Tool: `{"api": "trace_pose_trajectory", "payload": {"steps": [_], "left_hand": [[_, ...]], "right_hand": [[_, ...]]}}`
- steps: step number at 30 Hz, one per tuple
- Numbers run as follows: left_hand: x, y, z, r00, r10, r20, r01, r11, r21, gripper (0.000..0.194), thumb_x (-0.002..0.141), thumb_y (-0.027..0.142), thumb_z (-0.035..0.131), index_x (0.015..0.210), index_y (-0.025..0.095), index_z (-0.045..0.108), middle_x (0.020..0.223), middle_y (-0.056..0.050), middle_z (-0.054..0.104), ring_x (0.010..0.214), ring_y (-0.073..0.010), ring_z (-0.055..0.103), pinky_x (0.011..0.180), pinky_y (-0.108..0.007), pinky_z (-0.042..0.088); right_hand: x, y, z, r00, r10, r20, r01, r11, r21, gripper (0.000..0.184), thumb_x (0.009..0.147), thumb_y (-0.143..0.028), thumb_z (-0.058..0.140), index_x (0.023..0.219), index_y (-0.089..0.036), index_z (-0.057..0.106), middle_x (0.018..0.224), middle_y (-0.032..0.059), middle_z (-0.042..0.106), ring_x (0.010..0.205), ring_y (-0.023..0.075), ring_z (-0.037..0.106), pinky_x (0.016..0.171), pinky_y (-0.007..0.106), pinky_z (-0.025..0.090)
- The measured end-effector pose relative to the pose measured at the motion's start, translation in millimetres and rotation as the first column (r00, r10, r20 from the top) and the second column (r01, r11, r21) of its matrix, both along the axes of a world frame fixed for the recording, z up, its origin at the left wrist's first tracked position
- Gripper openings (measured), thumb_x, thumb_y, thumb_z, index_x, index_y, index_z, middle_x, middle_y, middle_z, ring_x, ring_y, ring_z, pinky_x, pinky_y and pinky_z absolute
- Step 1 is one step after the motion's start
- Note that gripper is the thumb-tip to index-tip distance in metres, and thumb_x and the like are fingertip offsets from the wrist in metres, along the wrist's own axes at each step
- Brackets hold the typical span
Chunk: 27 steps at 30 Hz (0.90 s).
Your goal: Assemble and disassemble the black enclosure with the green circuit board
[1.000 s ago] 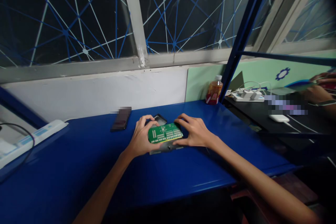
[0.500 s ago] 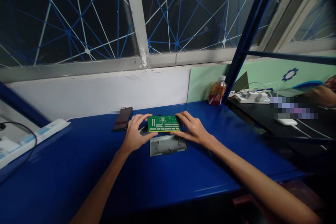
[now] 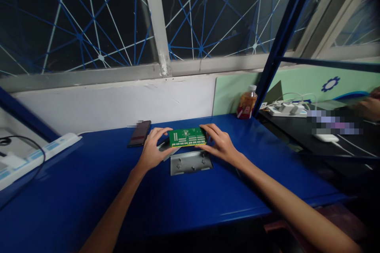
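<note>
A green circuit board (image 3: 187,137) is held up above the table between both hands, its printed face toward me. My left hand (image 3: 153,148) grips its left end between thumb and fingers. At the right end, my right hand (image 3: 219,141) pinches it the same way. Just below the board lies a grey plastic shell (image 3: 191,163), hollow side up, with small posts inside. Another grey piece (image 3: 170,153) rests behind the board, partly hidden by it and by my left hand.
On the blue table (image 3: 166,201), a phone (image 3: 139,133) lies back left and a drink bottle (image 3: 247,102) stands back right. A white power strip (image 3: 56,148) runs along the left. On the black desk at right are another power strip (image 3: 286,110) and a person's hand (image 3: 371,107).
The circuit board has risen slightly and tilted a little, uncovering more of the grey piece behind it. Both hands keep their grip; the view has shifted slightly.
</note>
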<state>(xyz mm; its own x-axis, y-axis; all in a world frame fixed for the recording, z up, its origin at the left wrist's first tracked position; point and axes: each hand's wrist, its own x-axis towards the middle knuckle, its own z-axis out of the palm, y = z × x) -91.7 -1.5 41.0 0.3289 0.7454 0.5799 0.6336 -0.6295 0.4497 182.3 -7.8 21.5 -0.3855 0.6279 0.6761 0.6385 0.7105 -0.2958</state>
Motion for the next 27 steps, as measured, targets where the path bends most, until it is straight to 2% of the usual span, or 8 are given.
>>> {"api": "trace_pose_trajectory", "payload": {"steps": [3, 7, 9, 13, 16, 19, 23, 27], "left_hand": [[-3.3, 0.7, 1.7, 0.996, -0.076, 0.046, 0.078, 0.995, -0.06, 0.049, 0.072, 0.038, 0.073, 0.117, 0.022, 0.06, 0.113, -0.009, 0.061, 0.106, -0.0258, 0.057, 0.095, -0.043, 0.045], [-5.1, 1.0, 2.1, 0.984, -0.136, 0.118, 0.157, 0.969, -0.192, 0.031, 0.081, 0.037, 0.065, 0.106, 0.019, 0.07, 0.11, -0.008, 0.069, 0.102, -0.0232, 0.062, 0.093, -0.037, 0.046], [-2.6, 0.0, -0.2, 0.984, -0.111, 0.138, 0.141, 0.962, -0.233, 0.027, 0.086, 0.038, 0.058, 0.095, 0.017, 0.074, 0.098, -0.007, 0.072, 0.09, -0.021, 0.065, 0.083, -0.031, 0.049], [5.0, -2.2, -7.5, 0.992, 0.033, 0.122, 0.001, 0.962, -0.272, 0.048, 0.091, 0.043, 0.047, 0.062, 0.015, 0.073, 0.062, -0.004, 0.07, 0.058, -0.0151, 0.06, 0.058, -0.023, 0.042], [8.9, -3.0, -10.7, 0.977, 0.131, 0.166, -0.072, 0.944, -0.323, 0.058, 0.092, 0.044, 0.044, 0.048, 0.016, 0.068, 0.047, -0.003, 0.064, 0.049, -0.0137, 0.056, 0.057, -0.022, 0.041], [11.0, -3.2, -10.7, 0.956, 0.159, 0.247, -0.059, 0.927, -0.372, 0.058, 0.091, 0.043, 0.047, 0.041, 0.016, 0.06, 0.043, -0.002, 0.062, 0.047, -0.0133, 0.057, 0.06, -0.022, 0.044], [12.4, -3.1, -11.2, 0.899, 0.188, 0.395, 0.004, 0.899, -0.438, 0.052, 0.089, 0.045, 0.052, 0.046, 0.016, 0.056, 0.041, -0.001, 0.06, 0.041, -0.013, 0.055, 0.051, -0.021, 0.044], [12.6, -3.0, -12.9, 0.831, 0.21, 0.515, 0.067, 0.881, -0.468, 0.046, 0.086, 0.044, 0.056, 0.051, 0.015, 0.059, 0.039, 0.0, 0.057, 0.037, -0.0125, 0.052, 0.043, -0.021, 0.042]], "right_hand": [[-1.6, 0.1, 2.2, 0.997, -0.003, -0.077, 0.0, 0.999, -0.046, 0.061, 0.082, -0.052, 0.061, 0.13, -0.017, 0.047, 0.107, 0.0094, 0.061, 0.078, 0.0176, 0.06, 0.071, 0.031, 0.051], [-5.9, -3.7, 7.9, 0.989, -0.058, -0.136, 0.032, 0.982, -0.188, 0.053, 0.082, -0.053, 0.061, 0.121, -0.018, 0.054, 0.09, 0.0039, 0.064, 0.068, 0.0148, 0.059, 0.064, 0.028, 0.048], [-7.7, -5.7, 10.3, 0.984, -0.094, -0.149, 0.056, 0.968, -0.244, 0.044, 0.085, -0.052, 0.057, 0.112, -0.018, 0.059, 0.078, 0.0013, 0.062, 0.063, 0.014, 0.057, 0.061, 0.027, 0.045], [-8.0, -5.8, 11.5, 0.969, -0.079, -0.234, -0.011, 0.932, -0.363, 0.035, 0.094, -0.047, 0.044, 0.099, -0.017, 0.062, 0.065, -0.001, 0.058, 0.058, 0.0135, 0.055, 0.058, 0.026, 0.042], [-7.1, -2.3, 7.8, 0.935, -0.017, -0.354, -0.159, 0.872, -0.463, 0.035, 0.097, -0.042, 0.038, 0.101, -0.017, 0.062, 0.062, -0.0014, 0.058, 0.055, 0.0134, 0.057, 0.057, 0.026, 0.043], [-8.5, 0.9, 2.0, 0.887, 0.009, -0.461, -0.289, 0.789, -0.542, 0.034, 0.094, -0.04, 0.044, 0.111, -0.016, 0.061, 0.056, -0.0024, 0.057, 0.048, 0.0135, 0.055, 0.051, 0.027, 0.044], [-13.9, -0.9, -0.6, 0.79, 0.003, -0.613, -0.461, 0.662, -0.591, 0.048, 0.09, -0.041, 0.051, 0.13, -0.014, 0.047, 0.055, -0.0044, 0.054, 0.041, 0.0121, 0.051, 0.041, 0.025, 0.042], [-18.1, -4.3, 0.9, 0.747, -0.018, -0.665, -0.517, 0.612, -0.598, 0.056, 0.089, -0.041, 0.053, 0.136, -0.015, 0.039, 0.058, -0.006, 0.052, 0.038, 0.0088, 0.044, 0.034, 0.022, 0.036]]}}
